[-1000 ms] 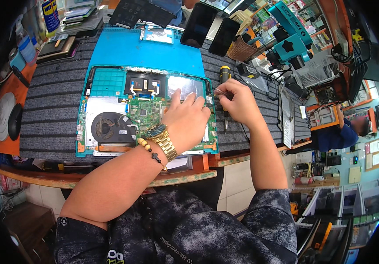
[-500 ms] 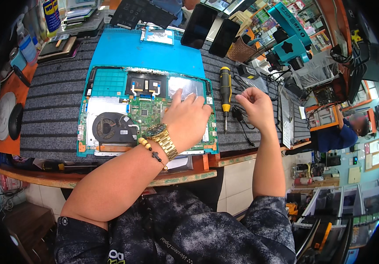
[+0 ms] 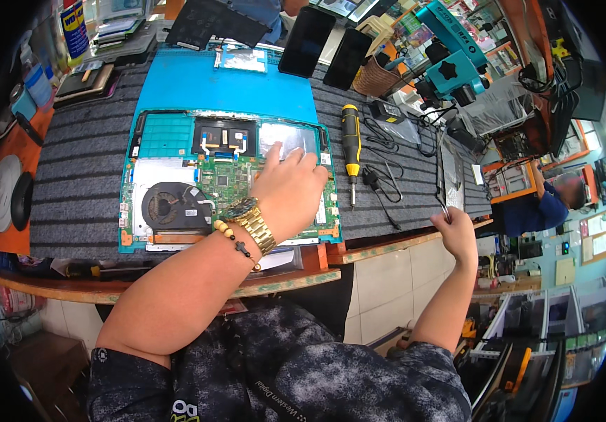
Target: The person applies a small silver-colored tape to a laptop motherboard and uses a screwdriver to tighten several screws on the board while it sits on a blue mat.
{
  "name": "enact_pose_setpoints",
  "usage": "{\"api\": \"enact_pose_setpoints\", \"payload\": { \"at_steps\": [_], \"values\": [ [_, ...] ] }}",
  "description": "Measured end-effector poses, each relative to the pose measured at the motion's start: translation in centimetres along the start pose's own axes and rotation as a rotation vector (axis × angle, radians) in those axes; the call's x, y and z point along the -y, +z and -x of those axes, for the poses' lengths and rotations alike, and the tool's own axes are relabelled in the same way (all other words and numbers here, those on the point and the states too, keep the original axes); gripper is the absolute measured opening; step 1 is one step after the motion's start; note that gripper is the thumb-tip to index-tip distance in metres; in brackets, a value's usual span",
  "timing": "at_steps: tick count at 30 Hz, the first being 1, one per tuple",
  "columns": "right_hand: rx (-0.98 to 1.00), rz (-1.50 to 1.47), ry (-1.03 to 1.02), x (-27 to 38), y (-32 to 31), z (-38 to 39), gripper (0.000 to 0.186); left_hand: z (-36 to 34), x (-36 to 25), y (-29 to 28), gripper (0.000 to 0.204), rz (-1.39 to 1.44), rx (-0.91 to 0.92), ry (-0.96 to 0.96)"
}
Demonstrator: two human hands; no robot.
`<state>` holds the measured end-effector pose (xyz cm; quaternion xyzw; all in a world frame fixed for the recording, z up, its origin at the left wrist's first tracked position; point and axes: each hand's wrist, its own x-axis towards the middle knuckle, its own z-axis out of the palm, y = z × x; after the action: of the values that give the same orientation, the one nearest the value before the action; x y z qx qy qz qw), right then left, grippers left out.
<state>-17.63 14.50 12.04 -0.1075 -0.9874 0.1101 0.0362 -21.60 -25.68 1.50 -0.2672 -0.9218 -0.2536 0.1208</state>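
An opened laptop base (image 3: 169,126) in teal lies in front of me, with its fan (image 3: 171,205) and green circuit board (image 3: 224,181) exposed. My left hand (image 3: 290,186) rests over the board's right side, fingers spread, the tips near a silvery rectangular part (image 3: 296,135). It is open, and its palm hides what lies beneath. At the table's right front edge is my right hand (image 3: 456,233), thumb and fingers pinched. A thin dark thing shows at the fingertips, too small to name.
A yellow-and-black screwdriver (image 3: 351,149) lies right of the laptop beside black cables (image 3: 380,176). A blue mat (image 3: 225,91) is behind, with two dark phones (image 3: 306,42). A teal microscope (image 3: 452,70) stands back right. A person (image 3: 528,205) is at the far right.
My right hand has moved right and toward me, from beside the screwdriver to the table's front edge. My left hand stays on the laptop. The view has shifted slightly.
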Motion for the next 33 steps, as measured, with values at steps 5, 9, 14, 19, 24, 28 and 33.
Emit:
{"api": "enact_pose_setpoints", "payload": {
  "at_steps": [5, 9, 14, 19, 24, 28, 33],
  "values": [
    [0.117, -0.072, 0.157, -4.9, -1.5, 1.3, 0.014, 0.0, 0.1, 0.0, 0.017, 0.016, -0.007, -0.002],
    [0.152, 0.008, 0.176, -6.6, -1.8, 1.7, 0.022, -0.1, 0.1, 0.0, 0.017, 0.014, 0.011, -0.002],
    [0.154, 0.104, 0.210, -7.9, -1.1, 1.9, 0.042, 0.0, 0.2, 0.0, 0.016, 0.014, 0.007, 0.004],
    [0.006, 0.140, 0.254, -10.8, 0.8, 1.1, 0.052, 0.0, 0.2, 0.0, 0.016, 0.017, 0.012, -0.002],
    [0.047, 0.154, 0.193, -11.8, 1.0, 1.8, 0.048, 0.0, 0.1, -0.1, 0.016, 0.006, 0.007, 0.004],
    [0.134, 0.082, 0.192, -10.2, -0.1, 2.3, 0.048, 0.0, 0.2, 0.0, 0.016, 0.004, 0.002, 0.007],
    [0.083, 0.118, 0.308, -9.6, -0.6, 2.2, 0.049, 0.0, 0.2, 0.1, 0.015, 0.006, -0.003, 0.003]
  ]
}}
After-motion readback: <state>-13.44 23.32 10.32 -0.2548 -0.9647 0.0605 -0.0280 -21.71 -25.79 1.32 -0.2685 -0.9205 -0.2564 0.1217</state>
